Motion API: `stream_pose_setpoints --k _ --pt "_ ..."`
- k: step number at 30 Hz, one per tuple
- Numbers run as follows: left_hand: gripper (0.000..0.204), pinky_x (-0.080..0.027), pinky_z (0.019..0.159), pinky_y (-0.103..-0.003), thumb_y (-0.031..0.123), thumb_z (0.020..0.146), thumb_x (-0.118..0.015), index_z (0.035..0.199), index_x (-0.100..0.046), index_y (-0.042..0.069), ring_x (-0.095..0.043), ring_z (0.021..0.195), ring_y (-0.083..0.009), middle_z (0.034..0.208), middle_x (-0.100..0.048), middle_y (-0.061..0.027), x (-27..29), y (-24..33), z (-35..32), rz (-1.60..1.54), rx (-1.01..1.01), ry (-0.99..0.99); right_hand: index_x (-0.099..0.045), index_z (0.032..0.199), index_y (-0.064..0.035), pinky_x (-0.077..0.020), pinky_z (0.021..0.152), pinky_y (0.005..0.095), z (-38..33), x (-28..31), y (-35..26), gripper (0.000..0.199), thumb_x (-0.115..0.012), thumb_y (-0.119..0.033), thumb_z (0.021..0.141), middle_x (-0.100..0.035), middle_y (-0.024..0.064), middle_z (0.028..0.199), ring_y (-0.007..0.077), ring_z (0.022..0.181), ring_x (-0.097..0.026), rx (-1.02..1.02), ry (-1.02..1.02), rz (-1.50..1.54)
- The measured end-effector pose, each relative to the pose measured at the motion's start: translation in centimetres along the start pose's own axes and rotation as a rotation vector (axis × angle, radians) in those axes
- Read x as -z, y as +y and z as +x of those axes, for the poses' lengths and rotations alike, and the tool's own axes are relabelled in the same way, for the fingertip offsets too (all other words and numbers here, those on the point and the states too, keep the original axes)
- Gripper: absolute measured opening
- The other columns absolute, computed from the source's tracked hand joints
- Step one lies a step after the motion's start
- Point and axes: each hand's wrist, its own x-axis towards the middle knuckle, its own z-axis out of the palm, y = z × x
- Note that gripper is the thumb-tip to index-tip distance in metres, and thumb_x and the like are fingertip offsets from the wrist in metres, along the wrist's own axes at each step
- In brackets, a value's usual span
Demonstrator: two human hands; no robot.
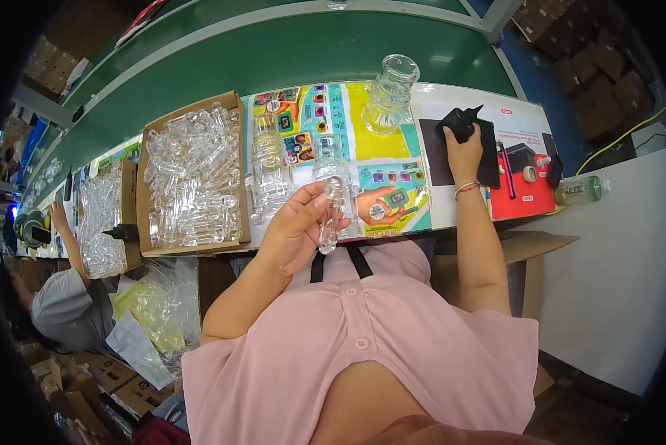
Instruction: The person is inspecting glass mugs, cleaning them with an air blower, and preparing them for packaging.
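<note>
Left hand (292, 233): partly curled, thumb and fingers closed around a clear glass tube (330, 216). Thumb lies along the tube's left side; other fingers pass behind, with fingertips (343, 223) showing at its right. Tube is near upright, its lower end projecting below the fingers near the bench's front edge. Its upper end overlaps, in this view, a clear vessel (328, 150) beyond; contact between the two cannot be told.

Right hand (463, 154): wrapped round a small black bottle (460, 124), fingers bent. Bottle is tilted, its pointed nozzle (477, 109) directed up and right, beyond the fingers. Hand is over a dark mat (435, 165); whether it rests there, cannot tell. The two hands are well apart.

Surroundings: left of the tube, a carton (195, 249) of loose clear glass pieces. Between the hands, farther back, a larger ribbed glass (385, 96) stands on the printed sheet (370, 148). Right of the mat, a purple pen (508, 174). Far left, a co-worker in a grey sleeve (69, 304) reaches to the bench.
</note>
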Motion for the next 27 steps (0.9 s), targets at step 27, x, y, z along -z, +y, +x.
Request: stream_pose_setpoints --k 27 --pt "0.062 -0.018 0.103 -0.049 0.035 0.072 -0.067 0.114 -0.049 -0.007 -0.019 0.128 -0.0411 0.131 -0.033 -0.024 1.2 -0.7 0.5 2.078 -0.676 0.214 -0.045 0.105 -0.0056 -0.0486 0.078 0.0358 -13.2 0.1 -10.5 0.021 -0.044 -0.022 0.092 -0.058 0.0102 0.089 0.0209 0.084 -0.059 -0.835 -0.583 1.232"
